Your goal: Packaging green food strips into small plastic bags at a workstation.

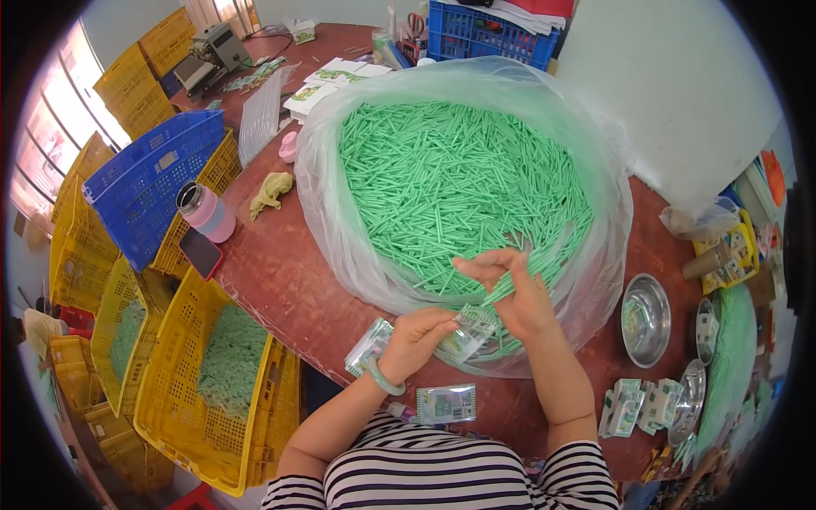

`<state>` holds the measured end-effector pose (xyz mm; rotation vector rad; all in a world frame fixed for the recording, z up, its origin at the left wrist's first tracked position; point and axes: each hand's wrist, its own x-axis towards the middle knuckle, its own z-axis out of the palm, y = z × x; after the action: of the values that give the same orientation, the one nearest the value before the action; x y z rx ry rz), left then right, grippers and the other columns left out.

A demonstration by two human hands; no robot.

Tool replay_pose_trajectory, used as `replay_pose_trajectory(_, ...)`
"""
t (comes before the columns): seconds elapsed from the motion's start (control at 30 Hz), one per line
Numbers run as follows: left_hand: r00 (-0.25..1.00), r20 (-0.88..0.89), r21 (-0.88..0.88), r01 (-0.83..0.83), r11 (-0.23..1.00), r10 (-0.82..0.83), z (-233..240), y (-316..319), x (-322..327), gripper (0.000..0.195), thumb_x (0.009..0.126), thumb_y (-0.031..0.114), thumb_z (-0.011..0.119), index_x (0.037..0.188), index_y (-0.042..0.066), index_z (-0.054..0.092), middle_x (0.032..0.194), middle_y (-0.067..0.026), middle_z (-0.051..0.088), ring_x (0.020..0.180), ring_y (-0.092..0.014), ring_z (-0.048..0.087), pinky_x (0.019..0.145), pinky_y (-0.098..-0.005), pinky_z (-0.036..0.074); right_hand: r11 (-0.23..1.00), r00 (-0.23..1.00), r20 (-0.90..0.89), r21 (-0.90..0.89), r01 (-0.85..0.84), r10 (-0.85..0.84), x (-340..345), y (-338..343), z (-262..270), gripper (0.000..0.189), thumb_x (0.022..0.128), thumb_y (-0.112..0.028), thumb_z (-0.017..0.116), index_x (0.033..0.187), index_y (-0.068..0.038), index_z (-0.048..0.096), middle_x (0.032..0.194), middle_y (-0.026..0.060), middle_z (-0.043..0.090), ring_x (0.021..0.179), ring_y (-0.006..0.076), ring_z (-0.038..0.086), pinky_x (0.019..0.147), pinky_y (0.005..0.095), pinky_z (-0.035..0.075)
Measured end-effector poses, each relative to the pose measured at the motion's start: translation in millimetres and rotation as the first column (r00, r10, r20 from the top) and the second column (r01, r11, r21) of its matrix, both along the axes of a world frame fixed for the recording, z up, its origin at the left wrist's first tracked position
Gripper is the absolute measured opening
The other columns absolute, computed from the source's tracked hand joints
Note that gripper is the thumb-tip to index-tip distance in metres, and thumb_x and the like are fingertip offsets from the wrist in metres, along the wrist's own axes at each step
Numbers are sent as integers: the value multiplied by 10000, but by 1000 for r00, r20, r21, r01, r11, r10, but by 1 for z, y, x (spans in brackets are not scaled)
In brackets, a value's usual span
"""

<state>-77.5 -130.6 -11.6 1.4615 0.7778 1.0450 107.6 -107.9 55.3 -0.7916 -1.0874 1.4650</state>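
Note:
My left hand (414, 341), with a pale green bangle on the wrist, grips a small clear printed packet (468, 335) between thumb and fingers. Just right of it, over the bag's near edge, my right hand (519, 290) holds a small bundle of green sticks (500, 290). A large clear plastic bag (338, 255) lies rolled open around a heap of loose green sticks (446, 185). More printed packets (370, 347) lie beside my left wrist, partly hidden by it. Another packet (446, 403) rests flat at the table's near edge.
On the red table (274, 268) are a pink bottle (207, 213), a phone (201, 254) and a yellow cloth (272, 193). Steel bowls (646, 320) and packet stacks (625, 408) sit at right. A yellow crate (185, 440) of packets stands left, below the table edge; a blue crate (494, 38) is behind.

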Motion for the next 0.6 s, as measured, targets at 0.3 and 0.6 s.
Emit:
replay_pose_trajectory(0.3,992,49,34,-117,993,115,7,1,10,168,884,35,597,1029,-13,667,926,-89,672,829,-159,598,744,-263,460,966,924,291,-19,-256,250,-5,-12,0,516,984,-309,479,1369,22,388,1361,162,476,1248,249,446,1067,394,309)
replay_pose_trajectory(0.6,986,74,147,-156,977,146,16,19,24,230,871,47,612,1092,21,671,1010,-98,686,875,-168,596,764,-280,460,979,777,623,87,-185,91,29,-11,29,1036,637,-275,833,1466,-48,255,1449,157,369,1347,263,341,1102,396,243)
